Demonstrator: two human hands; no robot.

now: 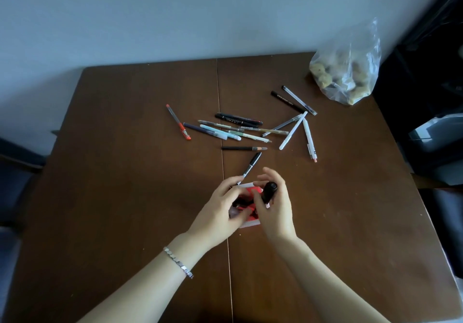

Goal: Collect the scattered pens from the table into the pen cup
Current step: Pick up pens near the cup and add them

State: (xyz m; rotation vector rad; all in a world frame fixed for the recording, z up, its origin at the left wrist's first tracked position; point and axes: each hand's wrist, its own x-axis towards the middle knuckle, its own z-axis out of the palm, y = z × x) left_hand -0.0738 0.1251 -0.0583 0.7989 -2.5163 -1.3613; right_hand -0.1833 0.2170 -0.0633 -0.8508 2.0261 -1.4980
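A red pen cup (pixel 246 222) with a white rim stands at the table's middle, mostly hidden by my hands. My left hand (pixel 220 212) wraps around its left side. My right hand (pixel 275 210) holds a thick black marker (pixel 269 191) upright at the cup's mouth. A black-and-white pen (pixel 251 166) lies just beyond my left fingertips; I cannot tell whether they touch it. Several pens lie scattered farther back: a red pen (pixel 178 122), a central pile (pixel 235 128), a black pencil (pixel 243 148), white pens (pixel 294 131) and two dark pens (pixel 293 101).
A brown wooden table (pixel 125 172) stands against a pale wall. A clear plastic bag (pixel 347 72) with lumpy contents sits at the back right corner. Dark furniture stands off the right edge, a dark chair off the left.
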